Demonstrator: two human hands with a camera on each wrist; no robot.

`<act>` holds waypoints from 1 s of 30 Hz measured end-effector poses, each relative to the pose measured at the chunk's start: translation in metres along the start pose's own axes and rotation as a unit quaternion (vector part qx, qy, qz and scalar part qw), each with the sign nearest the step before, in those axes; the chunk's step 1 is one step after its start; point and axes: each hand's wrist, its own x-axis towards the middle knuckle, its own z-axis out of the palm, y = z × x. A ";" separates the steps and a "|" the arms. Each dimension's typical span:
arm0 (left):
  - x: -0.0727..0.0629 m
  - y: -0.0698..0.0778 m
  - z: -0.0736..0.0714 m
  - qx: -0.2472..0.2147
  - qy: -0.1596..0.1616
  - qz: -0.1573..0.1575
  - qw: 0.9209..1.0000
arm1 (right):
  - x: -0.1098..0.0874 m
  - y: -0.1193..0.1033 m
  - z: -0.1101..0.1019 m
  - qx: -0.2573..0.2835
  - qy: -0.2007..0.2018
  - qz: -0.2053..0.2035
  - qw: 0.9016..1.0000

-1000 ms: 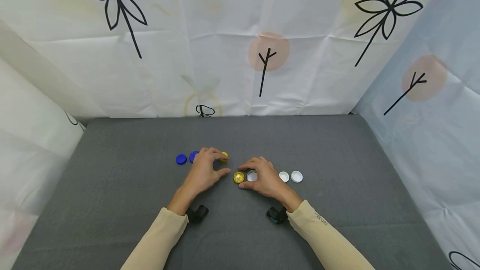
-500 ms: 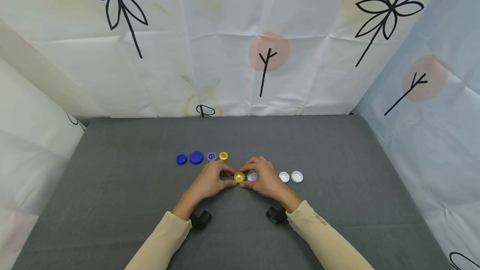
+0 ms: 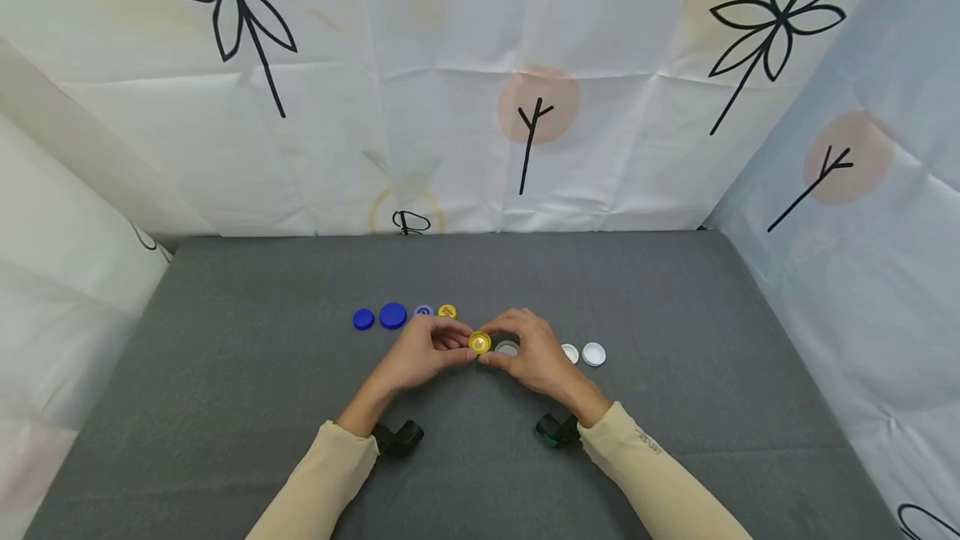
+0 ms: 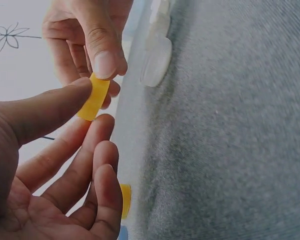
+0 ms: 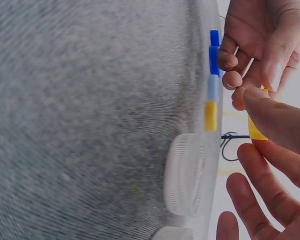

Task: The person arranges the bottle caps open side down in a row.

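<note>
A yellow bottle cap (image 3: 479, 342) is held just above the grey mat, pinched from both sides. My left hand (image 3: 457, 345) pinches its left edge between thumb and fingers, and my right hand (image 3: 501, 338) pinches its right edge. In the left wrist view the yellow cap (image 4: 93, 98) sits between my left thumb and a fingertip of the right hand. The right wrist view shows the same cap (image 5: 255, 130) behind my right thumb. A white cap (image 3: 507, 348) lies on the mat right under my right hand's fingers.
A row of caps lies behind the hands: a small blue one (image 3: 363, 319), a larger blue one (image 3: 392, 316), a pale blue one (image 3: 423, 311) and a yellow one (image 3: 447, 311). Two white caps (image 3: 570, 353) (image 3: 593, 353) lie to the right. Printed cloth walls (image 3: 480, 107) enclose the mat.
My left hand left the back row of caps and came right to the yellow cap. Both hands now pinch that cap and have lifted it slightly off the mat.
</note>
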 end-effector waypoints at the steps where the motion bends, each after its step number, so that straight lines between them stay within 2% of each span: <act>1: 0.000 0.000 0.000 -0.015 -0.002 -0.001 1.000 | 0.000 -0.001 -0.001 0.003 0.003 -0.001 1.000; 4: -0.001 0.000 -0.001 -0.061 -0.006 -0.007 0.998 | -0.001 -0.003 -0.003 0.012 0.014 -0.005 1.000; 7: -0.001 0.001 -0.001 -0.104 -0.007 -0.028 0.994 | -0.002 -0.007 -0.005 0.028 0.024 -0.008 0.999; 11: -0.001 0.004 -0.002 -0.134 -0.006 -0.056 0.989 | -0.003 -0.009 -0.007 0.060 0.028 0.002 0.998; 14: -0.001 0.005 -0.003 -0.141 -0.005 -0.063 0.988 | -0.003 -0.008 -0.009 0.088 0.020 0.013 0.996; 23: -0.002 0.014 -0.005 -0.153 0.001 -0.051 0.987 | -0.003 -0.003 -0.017 0.183 -0.010 0.043 0.982; 30: -0.001 0.015 -0.004 -0.157 0.013 -0.025 0.987 | 0.000 -0.003 -0.020 0.235 -0.010 0.070 0.969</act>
